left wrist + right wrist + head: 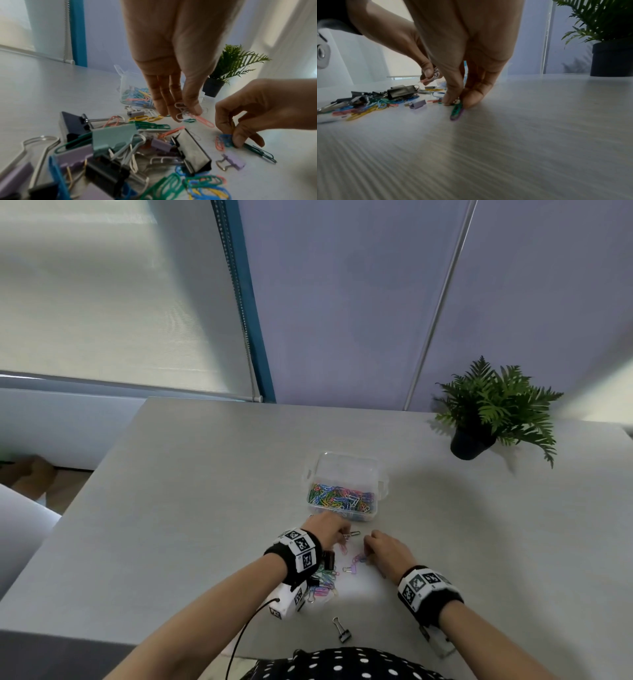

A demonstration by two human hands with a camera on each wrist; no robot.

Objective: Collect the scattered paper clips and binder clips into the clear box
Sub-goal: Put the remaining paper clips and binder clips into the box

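Note:
The clear box (346,470) sits mid-table, open, with several coloured paper clips (342,498) inside. Just in front of it my left hand (334,534) pinches a few white and pink paper clips (187,115) above the table. My right hand (371,549) has its fingertips on the table and pinches green and purple paper clips (457,111). A heap of binder clips and paper clips (120,148) lies under my left wrist. A lilac binder clip (233,161) lies between the hands, and a black binder clip (343,633) lies alone near the front edge.
A potted fern (493,412) stands at the back right of the grey table (171,508). A window blind and wall panels rise behind the table's far edge. A cable (246,635) hangs from my left wrist.

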